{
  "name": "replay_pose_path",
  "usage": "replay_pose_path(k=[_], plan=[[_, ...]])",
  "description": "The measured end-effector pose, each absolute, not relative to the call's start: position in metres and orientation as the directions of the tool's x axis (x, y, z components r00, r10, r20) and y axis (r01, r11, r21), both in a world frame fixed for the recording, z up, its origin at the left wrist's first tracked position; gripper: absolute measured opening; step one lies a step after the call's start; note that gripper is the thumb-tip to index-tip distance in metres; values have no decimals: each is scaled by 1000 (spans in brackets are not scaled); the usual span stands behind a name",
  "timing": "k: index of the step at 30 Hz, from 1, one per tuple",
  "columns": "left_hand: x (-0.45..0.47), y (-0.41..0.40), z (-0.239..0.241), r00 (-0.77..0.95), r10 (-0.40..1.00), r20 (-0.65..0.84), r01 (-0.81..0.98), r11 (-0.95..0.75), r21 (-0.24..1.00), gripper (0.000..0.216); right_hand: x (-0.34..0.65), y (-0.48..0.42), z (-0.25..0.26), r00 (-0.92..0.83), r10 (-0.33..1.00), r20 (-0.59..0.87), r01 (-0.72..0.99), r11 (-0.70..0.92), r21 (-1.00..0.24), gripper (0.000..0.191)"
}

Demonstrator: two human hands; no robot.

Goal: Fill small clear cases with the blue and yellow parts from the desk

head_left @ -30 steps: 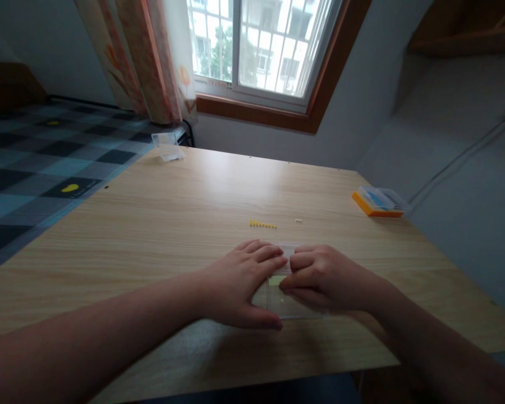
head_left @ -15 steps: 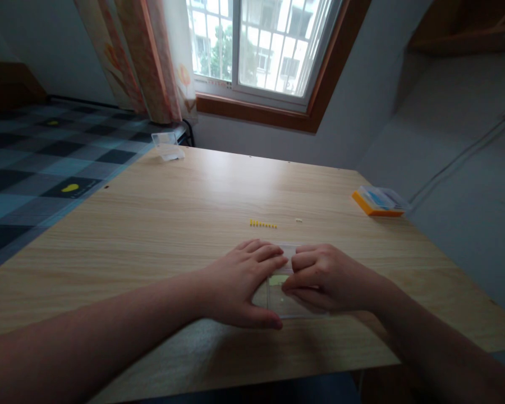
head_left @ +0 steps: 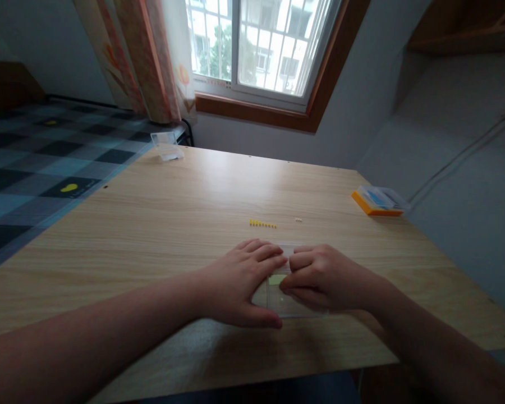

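A clear plastic case (head_left: 292, 307) lies on the table under my two hands, with a pale yellow-green strip (head_left: 275, 279) inside it or on it. My left hand (head_left: 244, 283) rests flat along the case's left side, fingers stretched out and thumb apart. Over the right part of the case, my right hand (head_left: 320, 278) is closed, thumb and index finger pinched at the end of the strip. Whatever the pinch holds is too small or too hidden to make out. Just beyond the hands lies a row of tiny yellow pieces (head_left: 262, 224). A few tiny pale pieces (head_left: 298, 220) lie right of it.
An opened clear box (head_left: 167, 147) stands at the table's far left corner. At the right edge sits an orange-and-clear box (head_left: 379, 201) with something blue in it. The wooden table (head_left: 172, 213) borders a checked bed (head_left: 67, 151) on the left.
My right hand has shifted very slightly left along the pale strip. My left hand, the case and the small pieces stay in place.
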State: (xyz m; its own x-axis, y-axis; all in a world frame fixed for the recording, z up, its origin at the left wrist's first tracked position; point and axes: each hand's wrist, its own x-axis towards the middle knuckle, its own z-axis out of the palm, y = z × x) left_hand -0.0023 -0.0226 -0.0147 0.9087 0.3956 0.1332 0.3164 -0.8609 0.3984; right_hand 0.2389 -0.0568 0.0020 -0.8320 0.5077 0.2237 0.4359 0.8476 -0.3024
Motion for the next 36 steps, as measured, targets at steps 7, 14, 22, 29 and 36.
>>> replay_pose_path(k=[7,14,22,29,36], plan=[[-2,-22,-14,907,398,138,314,-857,408,89,240,-57,2,-829,511,227,436,845,-310,17],[-2,-22,-16,902,399,163,303,-856,419,87,240,-59,7,-838,487,246,398,854,-336,21],[-2,-21,-17,904,392,168,300,-864,404,84,237,-62,5,-873,445,200,348,856,-384,20],[-2,-22,-15,904,392,169,295,-860,417,85,240,-60,5,-860,479,179,424,864,-271,19],[-2,-22,-15,902,399,162,304,-856,418,89,240,-60,8,-845,501,189,434,847,-306,19]])
